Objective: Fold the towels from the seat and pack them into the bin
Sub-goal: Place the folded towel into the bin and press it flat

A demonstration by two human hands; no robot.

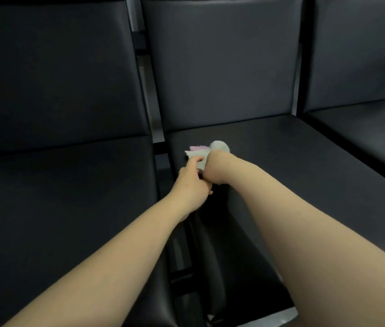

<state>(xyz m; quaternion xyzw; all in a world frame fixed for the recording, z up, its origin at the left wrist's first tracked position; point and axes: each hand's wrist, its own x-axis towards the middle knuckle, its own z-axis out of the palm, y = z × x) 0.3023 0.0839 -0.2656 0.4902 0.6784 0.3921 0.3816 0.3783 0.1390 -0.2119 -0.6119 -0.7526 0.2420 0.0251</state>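
Observation:
A small bunch of towels (199, 151), white with a pink patch, lies on the middle black seat (281, 161) near its left edge. My left hand (192, 179) reaches in from the left, its fingers curled onto the near side of the cloth. My right hand (217, 169) is bent down at the wrist over the bunch; its fingers are hidden behind the wrist, and cloth bulges out past it. Both hands meet at the cloth. No bin is in view.
Three black padded seats stand in a row with upright backrests (222, 62). A narrow gap with a metal frame (160, 147) separates the left seat (57, 208) from the middle one. The right seat (375, 133) holds nothing.

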